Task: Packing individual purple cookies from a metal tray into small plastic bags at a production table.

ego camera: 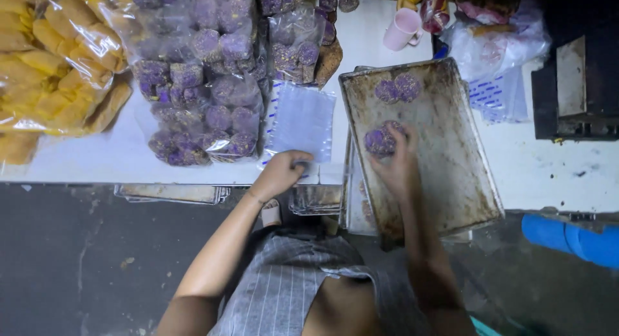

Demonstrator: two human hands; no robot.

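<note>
A worn metal baking tray (pixel 451 168) lies on the white table, overhanging its near edge. My right hand (pixel 394 162) rests on the tray with its fingers closing on purple cookies (pixel 379 141) near the tray's left side. Two more purple cookies (pixel 397 88) lie at the tray's far end. My left hand (pixel 280 173) pinches the near edge of a stack of clear plastic bags (pixel 302 120) lying flat on the table, left of the tray.
Bags packed with purple cookies (pixel 206 72) pile up at the back left, and bags of yellow cookies (pixel 58 59) at far left. A pink mug (pixel 401 29) stands at the back. More trays (pixel 174 193) sit under the table edge. A blue roll (pixel 570 238) lies at right.
</note>
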